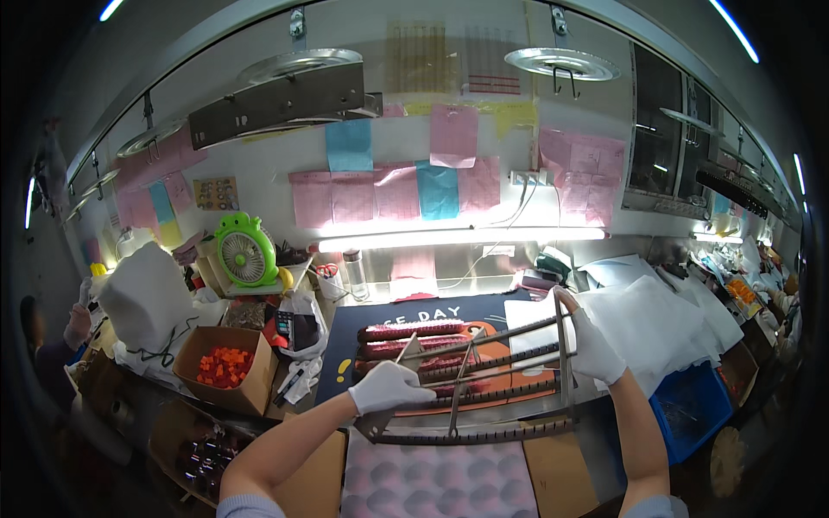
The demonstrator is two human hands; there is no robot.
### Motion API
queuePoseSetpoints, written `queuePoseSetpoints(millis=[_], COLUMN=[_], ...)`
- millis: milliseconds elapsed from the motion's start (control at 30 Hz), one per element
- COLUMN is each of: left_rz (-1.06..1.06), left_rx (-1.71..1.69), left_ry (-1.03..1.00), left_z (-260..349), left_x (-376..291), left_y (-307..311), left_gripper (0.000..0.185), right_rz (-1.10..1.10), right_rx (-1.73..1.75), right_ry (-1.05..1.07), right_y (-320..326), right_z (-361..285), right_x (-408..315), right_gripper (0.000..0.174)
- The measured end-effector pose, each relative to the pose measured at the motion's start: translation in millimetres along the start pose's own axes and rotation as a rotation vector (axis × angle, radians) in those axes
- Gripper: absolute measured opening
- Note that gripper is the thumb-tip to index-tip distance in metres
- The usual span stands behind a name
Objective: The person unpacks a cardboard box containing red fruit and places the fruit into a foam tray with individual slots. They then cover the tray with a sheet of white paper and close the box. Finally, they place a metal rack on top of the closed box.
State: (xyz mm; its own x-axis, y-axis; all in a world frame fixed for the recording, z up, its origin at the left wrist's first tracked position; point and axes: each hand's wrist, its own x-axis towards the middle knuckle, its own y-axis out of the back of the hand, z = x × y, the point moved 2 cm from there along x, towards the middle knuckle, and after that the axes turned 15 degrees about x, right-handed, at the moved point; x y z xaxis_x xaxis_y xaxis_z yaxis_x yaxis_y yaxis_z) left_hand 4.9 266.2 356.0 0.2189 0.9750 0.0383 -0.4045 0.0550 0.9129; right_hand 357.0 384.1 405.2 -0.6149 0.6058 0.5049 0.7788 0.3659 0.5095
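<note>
My left hand [392,387], in a white glove, grips the left part of a metal rack [476,440] with several notched bars. My right hand [592,343], also gloved, holds the rack's upright end plate at the right. The rack is tilted in the air above the bench front. Behind and partly below it, several dark strips with pink-red rows [411,329] lie side by side on a dark printed mat [343,330]. The rack's bars and my left hand hide part of these strips. A white sheet [528,324] lies on the mat by my right hand.
A cardboard box [256,382] of orange pieces and a green fan [246,252] stand left. White foam sheets [647,324] and a blue crate [693,408] are at right. A dimpled pad [440,479] lies before me. A slotted metal bar [278,107] hangs overhead. Another person's hand [78,324] shows far left.
</note>
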Motion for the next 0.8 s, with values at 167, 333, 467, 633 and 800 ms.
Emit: queuePoseSetpoints(millis=[167, 333, 467, 633, 800], left_rz=[-0.071, 0.375, 0.86, 0.926, 1.008], left_rx=[-0.16, -0.253, -0.356, -0.233, -0.187], left_ry=[-0.032, -0.151, -0.069, 0.064, 0.169], left_z=[-15.9, -24.0, -25.6, -15.4, 2.9], left_x=[-26.7, -2.4, -49.2, -87.4, -124.1], left_y=[18.7, 95.5, 154.3, 115.0, 102.7], left_gripper=[0.04, 0.033, 0.035, 0.022, 0.018], right_rz=[-0.257, -0.057, 0.276, 0.625, 0.778], right_rx=[-0.18, -0.304, -0.446, -0.796, -0.873], right_ry=[0.258, 0.379, 0.246, 0.283, 0.457], right_y=[5.5, 40.0, 130.6, 201.4, 228.4], right_z=[-82.4, -168.2, -189.8, -200.4, -194.8], right_x=[31.1, 80.4, 102.6, 138.4, 165.3], right_gripper=[0.062, 0.059, 0.068, 0.08, 0.074])
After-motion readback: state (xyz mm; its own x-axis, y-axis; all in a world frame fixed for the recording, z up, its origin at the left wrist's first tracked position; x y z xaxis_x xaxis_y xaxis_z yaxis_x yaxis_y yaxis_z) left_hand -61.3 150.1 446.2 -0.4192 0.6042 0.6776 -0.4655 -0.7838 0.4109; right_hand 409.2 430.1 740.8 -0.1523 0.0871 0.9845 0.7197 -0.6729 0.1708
